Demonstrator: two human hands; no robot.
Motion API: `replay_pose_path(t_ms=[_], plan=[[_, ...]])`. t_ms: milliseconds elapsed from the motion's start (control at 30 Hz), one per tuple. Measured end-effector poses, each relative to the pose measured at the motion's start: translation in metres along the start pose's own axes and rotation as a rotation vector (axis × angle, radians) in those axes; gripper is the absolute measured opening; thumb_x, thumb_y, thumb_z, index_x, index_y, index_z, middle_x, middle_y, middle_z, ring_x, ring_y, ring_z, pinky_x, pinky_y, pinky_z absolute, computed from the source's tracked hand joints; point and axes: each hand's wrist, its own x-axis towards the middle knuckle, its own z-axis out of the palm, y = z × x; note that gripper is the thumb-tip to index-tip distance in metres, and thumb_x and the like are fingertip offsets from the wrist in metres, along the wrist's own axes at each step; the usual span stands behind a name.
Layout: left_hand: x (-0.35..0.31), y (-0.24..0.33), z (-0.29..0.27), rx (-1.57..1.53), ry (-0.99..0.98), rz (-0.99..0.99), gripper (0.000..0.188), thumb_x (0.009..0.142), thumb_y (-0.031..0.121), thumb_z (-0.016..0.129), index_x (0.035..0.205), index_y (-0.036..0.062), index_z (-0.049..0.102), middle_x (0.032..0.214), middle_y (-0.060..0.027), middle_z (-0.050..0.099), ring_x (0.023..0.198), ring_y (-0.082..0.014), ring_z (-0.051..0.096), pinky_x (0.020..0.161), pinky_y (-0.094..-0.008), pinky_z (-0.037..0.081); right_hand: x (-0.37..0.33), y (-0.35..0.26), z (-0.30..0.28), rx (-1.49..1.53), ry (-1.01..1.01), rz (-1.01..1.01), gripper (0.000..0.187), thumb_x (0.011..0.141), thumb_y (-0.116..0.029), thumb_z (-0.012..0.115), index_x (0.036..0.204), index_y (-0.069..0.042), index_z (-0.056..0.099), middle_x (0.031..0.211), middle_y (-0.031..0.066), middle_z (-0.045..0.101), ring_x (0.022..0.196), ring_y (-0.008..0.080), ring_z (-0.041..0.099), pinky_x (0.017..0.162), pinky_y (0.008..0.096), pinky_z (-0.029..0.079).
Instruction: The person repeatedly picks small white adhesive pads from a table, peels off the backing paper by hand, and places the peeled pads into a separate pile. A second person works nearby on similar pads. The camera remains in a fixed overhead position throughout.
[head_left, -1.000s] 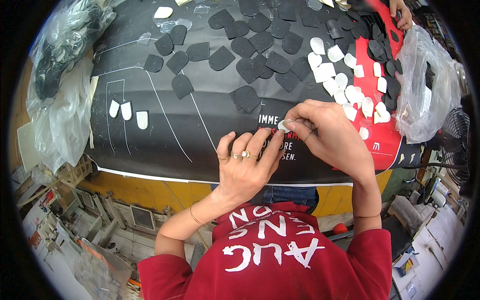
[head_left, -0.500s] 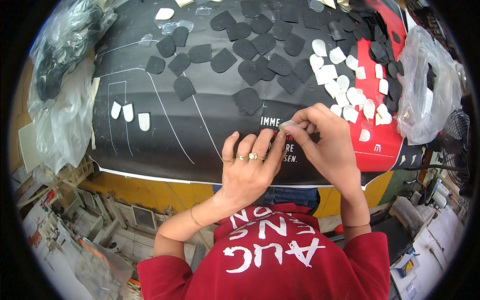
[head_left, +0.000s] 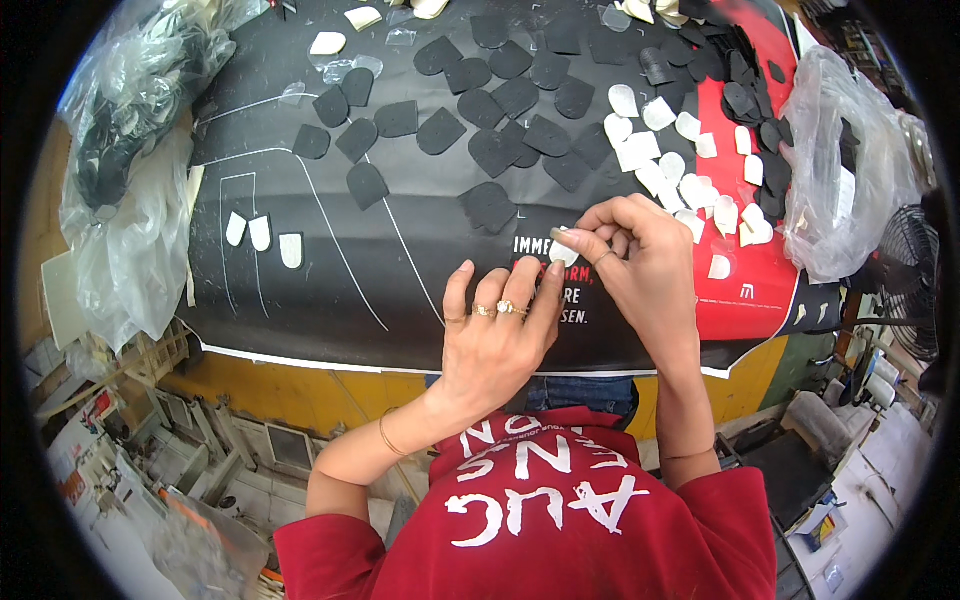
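A small white rounded patch [head_left: 565, 252] is pinched between the thumb and fingers of my right hand [head_left: 640, 255], its flat face showing. My left hand [head_left: 500, 325] is just left of it, fingers spread, with the index fingertip close under the patch's lower edge; whether they touch I cannot tell. Both hands are over the near part of the black table cover [head_left: 410, 280]. Beyond my right hand, several loose white patches [head_left: 640, 150] are scattered. Black patches of similar shape [head_left: 487, 205] lie farther off, some overlapping.
Three white-topped pieces [head_left: 290, 250] sit at the left. A clear plastic bag with dark pieces [head_left: 130, 170] stands at the far left, another clear bag [head_left: 850, 170] at the right. A black pile [head_left: 745, 90] lies on the red area, and a fan [head_left: 908, 255] is at the right edge.
My right hand has turned slightly, and more of the white patch shows in its pinch. My left fingertips, which met the right ones, are now a little apart from them.
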Motion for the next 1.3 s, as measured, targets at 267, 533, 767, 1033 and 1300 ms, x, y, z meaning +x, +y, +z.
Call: replay_pose_path(t_ms=[267, 533, 767, 1033, 1300], plan=[[-0.006, -0.001, -0.004, 0.021, -0.009, -0.007, 0.039, 0.08, 0.019, 0.076, 0.119, 0.0175, 0.07, 0.116, -0.0039, 0.057, 0.101, -0.0204, 0.056, 0.109, -0.047, 0.027, 0.006, 0.005, 0.004, 0.07, 0.127, 0.029, 0.015, 0.083, -0.008, 0.078, 0.083, 0.003, 0.068, 0.065, 0.0032, 0.057, 0.055, 0.0086, 0.044, 0.051, 0.0266, 0.037], [-0.049, -0.061, -0.039, 0.201, 0.042, -0.261, 0.041, 0.082, 0.027, 0.077, 0.12, 0.0167, 0.069, 0.121, -0.005, 0.06, 0.109, -0.0241, 0.055, 0.114, -0.0492, 0.019, -0.045, 0.012, 0.003, 0.049, 0.187, -0.19, 0.009, 0.085, -0.006, 0.077, 0.088, -0.001, 0.069, 0.077, 0.0056, 0.061, 0.057, 0.011, 0.052, 0.051, 0.0255, 0.041], [-0.027, -0.09, -0.047, 0.263, 0.267, -0.348, 0.033, 0.088, 0.022, 0.073, 0.12, 0.0137, 0.07, 0.119, -0.0051, 0.063, 0.114, -0.0211, 0.057, 0.114, -0.0463, 0.02, -0.034, -0.007, 0.027, -0.217, 0.16, -0.392, 0.032, 0.082, -0.019, 0.076, 0.108, -0.002, 0.068, 0.096, 0.0076, 0.061, 0.087, 0.0256, 0.059, 0.076, 0.0371, 0.047], [0.013, -0.045, -0.021, 0.072, 0.011, -0.211, 0.035, 0.092, 0.028, 0.068, 0.123, 0.012, 0.069, 0.131, -0.0082, 0.057, 0.121, -0.0259, 0.051, 0.117, -0.0513, 0.013, -0.007, -0.011, 0.052, -0.499, 0.156, -0.547, 0.028, 0.085, -0.014, 0.07, 0.11, -0.002, 0.067, 0.1, 0.0068, 0.061, 0.091, 0.0211, 0.059, 0.077, 0.0356, 0.044], [0.014, -0.047, -0.02, 0.132, 0.009, -0.201, 0.034, 0.089, 0.029, 0.07, 0.12, 0.0132, 0.07, 0.128, -0.0086, 0.059, 0.119, -0.027, 0.053, 0.117, -0.0527, 0.014, -0.014, 0.002, 0.019, -0.267, 0.219, -0.476, 0.025, 0.082, -0.01, 0.069, 0.107, -0.004, 0.067, 0.097, 0.0054, 0.061, 0.086, 0.0214, 0.061, 0.074, 0.0348, 0.044]])
